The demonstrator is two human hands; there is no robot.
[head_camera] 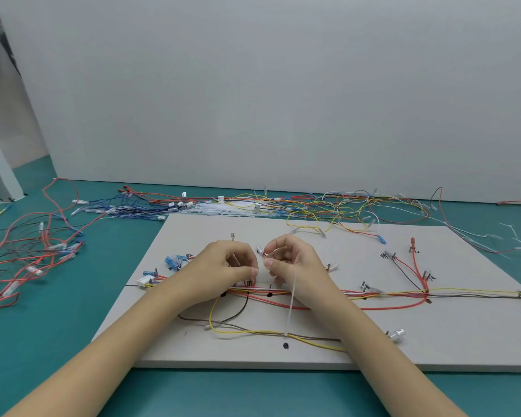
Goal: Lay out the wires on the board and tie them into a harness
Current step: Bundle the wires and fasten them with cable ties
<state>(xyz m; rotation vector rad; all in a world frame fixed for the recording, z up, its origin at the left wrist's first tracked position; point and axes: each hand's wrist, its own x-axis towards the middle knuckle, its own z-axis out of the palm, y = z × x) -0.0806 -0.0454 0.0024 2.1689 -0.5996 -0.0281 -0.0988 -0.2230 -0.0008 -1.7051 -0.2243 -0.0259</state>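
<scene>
Wires (283, 296) partly routed on the board (433, 341), tying in hand, judging by the layout.

Nearest, a yellow wire (253, 332) and a grey wire (307, 337) looped loose on the near part of the board, crossed by a white cable tie (291, 302) trailing down from the right hand (292, 263). Right hand curled, pinching a red wire's clear terminal (260, 250); whether also gripping the tie, cannot tell. Left hand (226, 263) curled, fingertips down at the pegs (250, 282) on the main run, seemingly pinching wires. Next, probably: seat terminal, thread tie, cinch gently. Beyond, spare wires (223, 204) heaped on the green table (27, 341).
</scene>
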